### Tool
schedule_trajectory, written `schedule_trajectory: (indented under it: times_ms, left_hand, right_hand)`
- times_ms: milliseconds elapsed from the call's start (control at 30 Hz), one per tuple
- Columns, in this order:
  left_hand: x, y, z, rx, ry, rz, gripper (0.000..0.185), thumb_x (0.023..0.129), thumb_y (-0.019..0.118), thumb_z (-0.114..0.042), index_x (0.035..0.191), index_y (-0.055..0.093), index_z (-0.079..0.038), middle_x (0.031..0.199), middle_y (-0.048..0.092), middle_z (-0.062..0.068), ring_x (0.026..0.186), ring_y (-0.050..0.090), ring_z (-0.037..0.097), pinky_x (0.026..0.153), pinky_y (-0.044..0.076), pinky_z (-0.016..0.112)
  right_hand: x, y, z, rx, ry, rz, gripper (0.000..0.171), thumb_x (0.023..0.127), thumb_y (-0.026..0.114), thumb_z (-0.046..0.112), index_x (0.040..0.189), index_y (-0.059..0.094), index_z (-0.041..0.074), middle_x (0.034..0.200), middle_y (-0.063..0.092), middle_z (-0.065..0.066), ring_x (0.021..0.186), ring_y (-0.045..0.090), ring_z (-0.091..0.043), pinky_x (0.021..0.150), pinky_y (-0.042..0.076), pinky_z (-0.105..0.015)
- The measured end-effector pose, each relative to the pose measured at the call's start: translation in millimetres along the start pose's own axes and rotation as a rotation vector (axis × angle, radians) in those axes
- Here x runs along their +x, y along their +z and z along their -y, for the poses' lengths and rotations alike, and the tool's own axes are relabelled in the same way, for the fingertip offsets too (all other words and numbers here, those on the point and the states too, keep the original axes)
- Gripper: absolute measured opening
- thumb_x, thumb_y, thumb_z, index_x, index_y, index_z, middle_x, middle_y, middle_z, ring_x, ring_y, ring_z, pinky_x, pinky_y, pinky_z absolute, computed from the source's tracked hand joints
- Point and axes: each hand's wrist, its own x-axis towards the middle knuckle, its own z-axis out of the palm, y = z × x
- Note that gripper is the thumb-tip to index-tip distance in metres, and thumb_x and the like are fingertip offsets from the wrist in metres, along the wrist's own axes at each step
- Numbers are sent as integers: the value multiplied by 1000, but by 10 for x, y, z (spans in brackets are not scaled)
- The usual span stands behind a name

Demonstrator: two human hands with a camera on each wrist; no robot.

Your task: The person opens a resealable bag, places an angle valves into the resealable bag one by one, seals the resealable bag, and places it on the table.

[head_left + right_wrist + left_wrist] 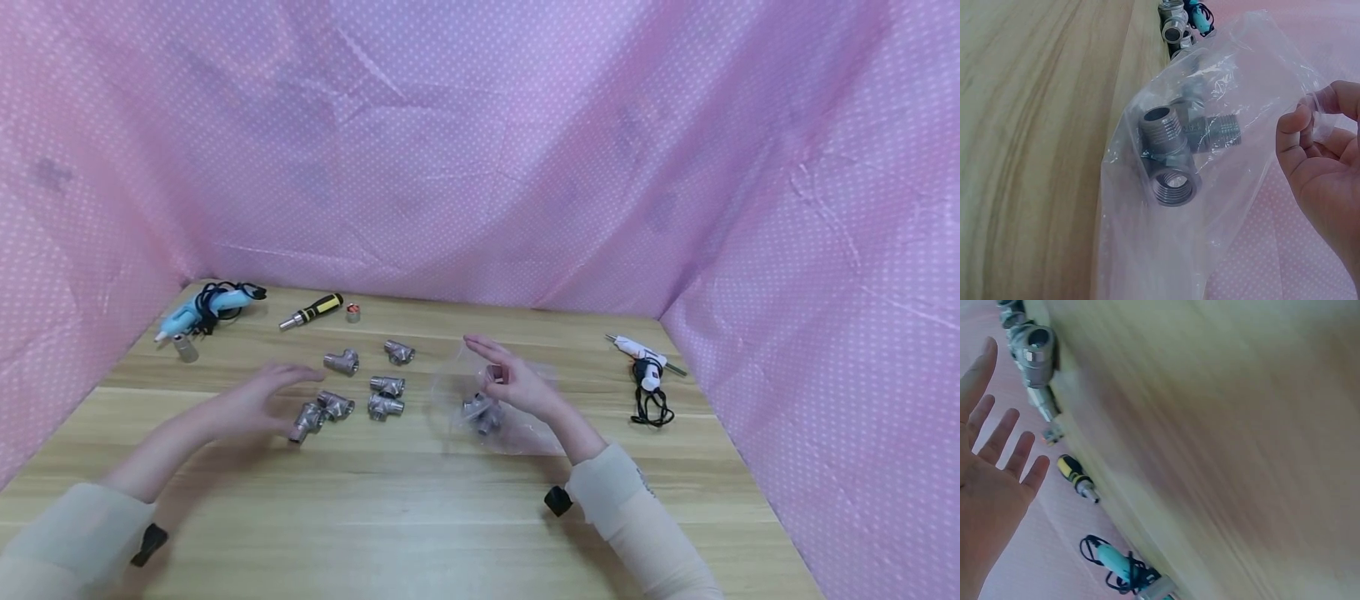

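Wooden table (420,517) under everything, walled on three sides by pink dotted cloth (525,150). Near the middle, slightly right, a clear bag (517,425) lying on the wood with its upper edge lifted, pinched between thumb and curled fingers of the right hand (517,385); same pinch seen in the right wrist view, fingertips (1294,128) closed on the plastic (1235,94). Inside the bag, grey threaded tee fittings (1169,159), at least two, touching each other and resting low in the bag near the table. Left hand (251,406) hovering flat over the wood, fingers spread and straight, holding nothing; spread palm (988,469) plain in the left wrist view. Just beside its fingertips, a pair of loose fittings (321,412), touching one another; contact with the hand cannot be told. More loose fittings (386,397) between the two hands, apart from the bag. At the far left corner, a blue glue gun (202,308) with black cord, a small metal piece (185,348) just in front of it. Beside these, toward the centre, a black and yellow screwdriver (311,311), then a small roll (353,313). Well off to the right, a white glue gun (643,360) with coiled black cord.
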Motion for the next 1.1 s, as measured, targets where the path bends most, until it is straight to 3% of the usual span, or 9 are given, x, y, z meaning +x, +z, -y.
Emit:
schedule_trajectory:
  times_ms: [233, 600, 867, 1100]
  left_hand:
    - [-19, 25, 73, -8, 26, 62, 79, 65, 83, -30, 134, 50, -9, 139, 47, 17, 128, 39, 42, 104, 28, 64]
    - [22, 67, 131, -11, -55, 85, 64, 66, 80, -46, 120, 62, -16, 123, 60, 7, 113, 55, 32, 98, 42, 56]
    - [112, -8, 29, -14, 21, 52, 55, 71, 81, -32, 119, 62, -12, 102, 64, -10, 96, 59, 12, 84, 52, 36]
    - [249, -149, -198, -10, 114, -21, 50, 73, 81, -26, 116, 63, -8, 96, 65, -10, 88, 62, 14, 78, 53, 29]
  right_hand:
    - [4, 6, 4, 8, -10, -7, 65, 88, 53, -9, 146, 27, -1, 156, 17, -15, 64, 45, -5, 51, 47, -17]
    - [-6, 6, 25, 9, -12, -2, 64, 87, 51, -12, 146, 27, -2, 155, 18, -15, 62, 44, -5, 50, 46, -17]
    - [1, 5, 37, 11, -17, 6, 64, 88, 51, -11, 146, 26, -3, 156, 16, -18, 61, 44, -5, 50, 46, -17]
    - [1, 4, 46, 17, -9, 10, 65, 87, 52, -10, 146, 25, -2, 155, 15, -18, 63, 46, -6, 50, 47, -18]
